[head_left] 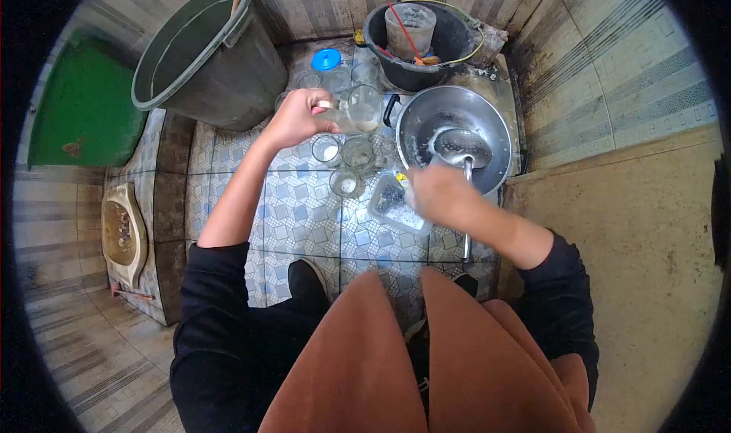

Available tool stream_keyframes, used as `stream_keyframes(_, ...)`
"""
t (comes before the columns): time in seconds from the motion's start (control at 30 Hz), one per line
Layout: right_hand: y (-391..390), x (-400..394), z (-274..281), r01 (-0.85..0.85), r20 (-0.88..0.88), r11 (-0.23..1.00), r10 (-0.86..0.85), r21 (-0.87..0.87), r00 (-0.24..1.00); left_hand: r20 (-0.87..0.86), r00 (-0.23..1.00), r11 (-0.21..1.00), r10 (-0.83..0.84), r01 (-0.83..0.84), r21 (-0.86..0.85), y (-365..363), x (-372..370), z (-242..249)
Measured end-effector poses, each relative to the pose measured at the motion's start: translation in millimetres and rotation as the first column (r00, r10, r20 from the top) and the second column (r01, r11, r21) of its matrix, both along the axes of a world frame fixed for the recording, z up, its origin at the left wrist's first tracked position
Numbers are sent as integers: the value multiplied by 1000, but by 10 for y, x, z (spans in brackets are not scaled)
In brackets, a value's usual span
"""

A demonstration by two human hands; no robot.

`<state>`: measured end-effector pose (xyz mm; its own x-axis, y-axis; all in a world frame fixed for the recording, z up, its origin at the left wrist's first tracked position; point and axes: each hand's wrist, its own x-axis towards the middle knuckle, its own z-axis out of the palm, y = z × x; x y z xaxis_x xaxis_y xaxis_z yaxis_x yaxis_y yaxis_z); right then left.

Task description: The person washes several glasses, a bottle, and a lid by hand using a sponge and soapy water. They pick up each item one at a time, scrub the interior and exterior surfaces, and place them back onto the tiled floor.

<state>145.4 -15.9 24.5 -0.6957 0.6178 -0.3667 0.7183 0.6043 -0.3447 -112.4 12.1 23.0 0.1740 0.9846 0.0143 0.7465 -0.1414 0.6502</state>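
Held up by its handle, a clear glass mug is in my left hand, above a group of glasses on the tiled floor. My right hand is blurred, over the right edge of a clear plastic tub; its fingers are smeared, and whatever they hold cannot be made out. Right beside it stands a steel basin with a metal ladle in it. Below the mug are several glasses, among them one with a whitish bottom and a small one.
A large grey bin stands at the back left, near a green panel. At the back, a black bucket holds a grey container. A blue lid lies behind the glasses. A squat toilet is left.
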Motion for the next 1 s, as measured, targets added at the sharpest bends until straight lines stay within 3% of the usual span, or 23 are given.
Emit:
stream_keyframes(0.07, -252, -85, -308, -57, 183, 996, 68, -69, 981, 68, 996, 998, -55, 55, 2, -3, -44, -37)
stream_keyframes(0.1, -412, -97, -666, -60, 185, 996, 72, -70, 980, 138, 983, 992, -119, 124, -32, -7, -34, -18)
stream_keyframes(0.17, -693, -137, -1546, -54, 264, 943, -37, 330, 964, 205, 963, 979, -177, 193, -62, -19, -12, 25)
stream_keyframes(0.27, -741, -4, -2234, -155, 290, 872, 15, 465, 957, 304, 909, 933, -285, 336, -129, -60, 61, 103)
stream_keyframes(0.33, -652, 134, -2973, -119, 341, 908, -27, 401, 940, 347, 854, 889, -389, 446, -101, -100, 129, 161)
stream_keyframes(0.37, -648, 238, -3532, 227, -43, 945, -223, 234, 974, 351, 855, 885, -382, 447, -127, -119, 155, 192)
stream_keyframes(0.4, -621, 218, -3449, 474, -364, 879, -460, -57, 810, 349, 857, 886, -378, 445, -132, -127, 173, 219)
stream_keyframes(0.43, -588, 364, -3326, 284, -471, 925, -373, -251, 799, 347, 856, 883, -383, 450, -135, -133, 195, 244)
stream_keyframes(0.47, -558, 370, -3110, 284, -470, 925, -374, -252, 799, 345, 854, 879, -390, 457, -135, -139, 218, 262)
stream_keyframes(0.5, -521, 331, -2910, 131, -127, 989, -122, 63, 984, 333, 858, 884, -391, 451, -124, -145, 241, 279)
stream_keyframes(0.53, -487, 296, -2833, -145, 301, 947, 55, 287, 952, 329, 859, 884, -393, 451, -122, -140, 255, 281)
stream_keyframes(0.57, -474, 279, -2952, -145, 298, 946, 55, 289, 953, 321, 860, 889, -397, 447, -97, -142, 268, 270)
stream_keyframes(0.6, -471, 274, -3222, 141, -43, 980, -137, 138, 990, 315, 860, 894, -401, 443, -72, -143, 268, 256)
stream_keyframes(0.63, -470, 269, -3369, 358, -335, 928, -370, -101, 866, 308, 860, 895, -406, 443, -57, -131, 260, 238)
stream_keyframes(0.67, -464, 272, -3315, 360, -338, 928, -371, -98, 865, 305, 860, 894, -410, 445, -53, -131, 265, 232)
stream_keyframes(0.7, -435, 287, -3252, 88, -250, 995, -74, 46, 965, 291, 876, 907, -384, 417, -59, -134, 275, 235)
stream_keyframes(0.73, -377, 277, -3192, -207, -119, 965, 227, 160, 967, 275, 893, 920, -356, 386, -62, -127, 281, 237)
stream_keyframes(0.77, -323, 205, -3199, -459, 62, 873, 455, 165, 888, 275, 886, 921, -373, 389, -5, -117, 288, 212)
stream_keyframes(0.8, -351, 141, -3060, -460, 64, 871, 456, 173, 888, 270, 887, 922, -374, 388, 2, -126, 296, 206)
stream_keyframes(0.87, -430, -29, -2436, -174, 164, 984, 166, 35, 972, 252, 895, 928, -367, 371, 35, -99, 311, 225)
stream_keyframes(1.0, -552, -292, -1823, -35, 296, 997, 11, 75, 955, 228, 924, 952, -306, 304, 46, -91, 279, 212)
